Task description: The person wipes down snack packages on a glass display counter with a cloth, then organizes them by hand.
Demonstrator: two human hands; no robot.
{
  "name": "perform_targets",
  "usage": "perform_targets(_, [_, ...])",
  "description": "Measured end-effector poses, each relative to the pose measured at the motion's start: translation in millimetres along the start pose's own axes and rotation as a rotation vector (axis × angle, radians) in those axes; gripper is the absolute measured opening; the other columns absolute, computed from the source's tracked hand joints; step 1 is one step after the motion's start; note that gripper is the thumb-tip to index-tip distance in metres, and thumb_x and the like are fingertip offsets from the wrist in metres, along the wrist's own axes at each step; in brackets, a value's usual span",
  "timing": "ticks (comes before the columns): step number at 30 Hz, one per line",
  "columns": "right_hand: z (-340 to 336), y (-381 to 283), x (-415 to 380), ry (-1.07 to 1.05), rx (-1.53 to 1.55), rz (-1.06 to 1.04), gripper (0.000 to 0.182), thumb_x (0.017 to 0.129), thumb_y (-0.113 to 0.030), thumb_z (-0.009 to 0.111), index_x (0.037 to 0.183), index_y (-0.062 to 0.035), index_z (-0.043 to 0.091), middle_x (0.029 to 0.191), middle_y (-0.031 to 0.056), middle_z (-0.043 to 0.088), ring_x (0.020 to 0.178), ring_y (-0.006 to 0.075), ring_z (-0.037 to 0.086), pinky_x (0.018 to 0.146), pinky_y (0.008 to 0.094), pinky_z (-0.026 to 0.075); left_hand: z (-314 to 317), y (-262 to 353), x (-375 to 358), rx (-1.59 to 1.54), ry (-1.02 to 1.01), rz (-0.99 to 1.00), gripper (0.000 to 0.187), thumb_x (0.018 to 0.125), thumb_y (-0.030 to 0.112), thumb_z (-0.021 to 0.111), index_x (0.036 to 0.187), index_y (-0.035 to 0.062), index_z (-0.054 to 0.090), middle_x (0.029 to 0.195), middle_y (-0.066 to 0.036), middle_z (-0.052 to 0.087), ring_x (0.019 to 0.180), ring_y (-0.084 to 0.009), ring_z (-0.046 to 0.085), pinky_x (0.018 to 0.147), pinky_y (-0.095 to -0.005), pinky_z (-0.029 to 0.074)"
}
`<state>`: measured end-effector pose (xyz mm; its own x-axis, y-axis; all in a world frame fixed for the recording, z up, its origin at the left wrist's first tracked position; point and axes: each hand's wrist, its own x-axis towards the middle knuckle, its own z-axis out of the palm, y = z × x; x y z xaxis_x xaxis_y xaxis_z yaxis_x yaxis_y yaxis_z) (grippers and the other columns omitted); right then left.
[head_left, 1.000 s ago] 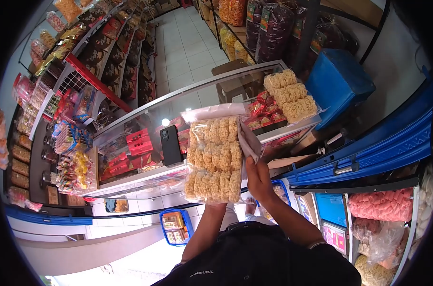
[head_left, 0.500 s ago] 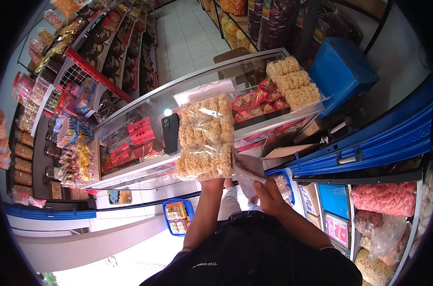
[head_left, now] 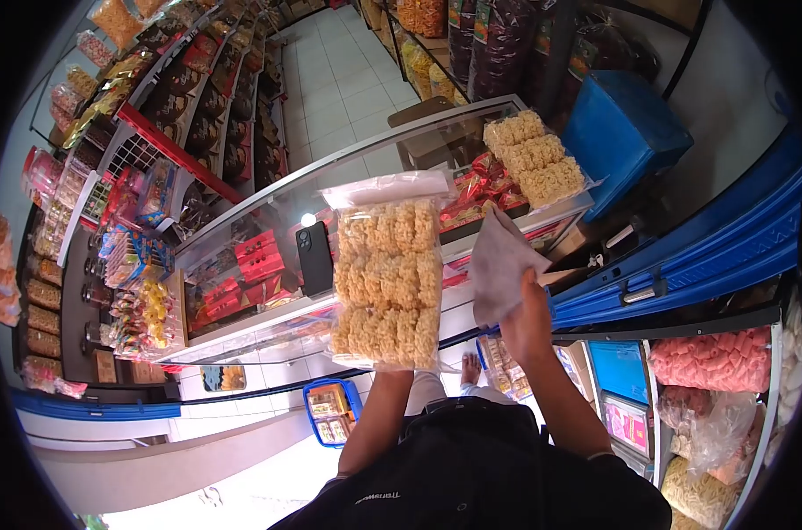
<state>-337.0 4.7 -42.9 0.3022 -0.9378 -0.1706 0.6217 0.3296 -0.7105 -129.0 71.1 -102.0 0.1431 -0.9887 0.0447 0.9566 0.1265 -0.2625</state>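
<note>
A clear plastic pack of pale noodle-like blocks (head_left: 387,281) is held upright in front of me. My left hand (head_left: 392,380) grips its lower edge from below, the fingers mostly hidden behind the pack. To the right, my right hand (head_left: 528,322) is closed on a grey cloth (head_left: 504,269), which hangs apart from the pack. A black phone (head_left: 313,258) lies on the glass display counter (head_left: 277,190), left of the held pack. A similar pack (head_left: 539,161) rests at the counter's right end.
Beyond the counter's right end stands a blue box (head_left: 626,132). Snack shelves (head_left: 211,97) run along the left. Blue baskets, one with packets (head_left: 332,412), sit on the floor below. Shelves with pink bags (head_left: 712,360) are at lower right.
The cloth and my right hand have moved up and right, away from the pack. The held pack has shifted slightly down and right, turned more squarely to view.
</note>
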Motion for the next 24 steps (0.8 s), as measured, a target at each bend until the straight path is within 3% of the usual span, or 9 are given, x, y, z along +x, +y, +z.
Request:
perform_targets(1, [-1.5, 14.3, 10.0, 0.056, -0.091, -0.014, 0.066, 0.114, -0.049, 0.047, 0.153, 0.0032, 0.045, 0.15, 0.015, 0.056, 0.138, 0.0231, 0.054, 0.117, 0.0393, 0.04, 8.1, -10.4, -0.8, 0.047, 0.0, -0.03, 0.077, 0.111, 0.058, 0.038, 0.173, 0.0176, 0.018, 0.178, -0.008, 0.022, 0.163, -0.0254, 0.023, 0.133, -0.0498, 0.024])
perform_targets(4, [2.5, 48.8, 33.3, -0.07, -0.427, -0.225, 0.068, 0.116, -0.048, 0.038, 0.154, 0.0079, 0.045, 0.152, 0.0168, 0.055, 0.14, 0.0218, 0.049, 0.119, 0.037, 0.035, 7.8, -24.3, -3.3, 0.097, -0.006, -0.05, 0.077, 0.11, 0.059, 0.037, 0.172, 0.0171, 0.019, 0.178, -0.01, 0.023, 0.163, -0.0277, 0.024, 0.132, -0.0512, 0.024])
perform_targets(9, [56.4, 28.0, 20.0, -0.36, -0.676, -0.5, 0.054, 0.117, -0.026, 0.037, 0.158, 0.0086, 0.042, 0.161, 0.0229, 0.048, 0.152, 0.0323, 0.043, 0.126, 0.0408, 0.028, 3.6, -23.3, -1.1, 0.055, -0.059, -0.045, 0.077, 0.11, 0.06, 0.036, 0.172, 0.0162, 0.021, 0.177, -0.012, 0.025, 0.162, -0.0317, 0.026, 0.132, -0.0535, 0.024])
perform_targets(12, [62.7, 18.8, 8.1, -0.444, -0.763, -0.486, 0.053, 0.115, -0.022, 0.04, 0.16, 0.0057, 0.042, 0.165, 0.0251, 0.044, 0.156, 0.0372, 0.039, 0.127, 0.0427, 0.026, 2.1, -17.6, 4.3, 0.013, -0.085, -0.038, 0.078, 0.11, 0.061, 0.036, 0.171, 0.0157, 0.022, 0.176, -0.013, 0.026, 0.161, -0.034, 0.027, 0.132, -0.0549, 0.024])
perform_targets(18, [58.9, 11.0, -19.3, -0.541, -0.829, -0.452, 0.053, 0.11, -0.01, 0.043, 0.162, 0.0015, 0.042, 0.167, 0.0259, 0.041, 0.16, 0.0382, 0.033, 0.129, 0.0451, 0.023, -11.8, -2.9, 8.4, -0.093, -0.116, -0.026, 0.078, 0.11, 0.063, 0.034, 0.17, 0.0147, 0.025, 0.175, -0.016, 0.028, 0.159, -0.0387, 0.029, 0.132, -0.0577, 0.024])
perform_targets(20, [58.0, 3.4, -31.5, -0.562, -0.895, -0.33, 0.054, 0.108, -0.009, 0.045, 0.161, 0.0016, 0.044, 0.153, 0.025, 0.055, 0.138, 0.0365, 0.057, 0.117, 0.0445, 0.041, -24.1, 7.7, 9.2, -0.176, -0.144, -0.015, 0.079, 0.109, 0.064, 0.034, 0.17, 0.0143, 0.026, 0.175, -0.017, 0.029, 0.159, -0.0403, 0.03, 0.132, -0.0586, 0.024])
perform_targets(21, [59.0, -5.7, -41.9, -0.577, -0.858, -0.167, 0.052, 0.109, -0.01, 0.046, 0.159, 0.0021, 0.046, 0.148, 0.0243, 0.058, 0.129, 0.0352, 0.062, 0.112, 0.0441, 0.045, -27.0, 13.8, 11.4, -0.215, -0.159, -0.009, 0.079, 0.109, 0.064, 0.033, 0.17, 0.0141, 0.026, 0.175, -0.017, 0.029, 0.159, -0.0411, 0.03, 0.131, -0.0591, 0.024])
perform_targets(24, [24.3, -1.2, -54.0, -0.636, -0.872, 0.031, 0.048, 0.11, -0.017, 0.049, 0.153, 0.0021, 0.053, 0.134, 0.0201, 0.065, 0.107, 0.03, 0.069, 0.097, 0.0422, 0.053, 8.5, 9.8, 23.0, -0.124, -0.087, 0.039, 0.082, 0.108, 0.066, 0.034, 0.171, 0.014, 0.024, 0.175, -0.019, 0.026, 0.16, -0.0431, 0.025, 0.131, -0.0633, 0.02])
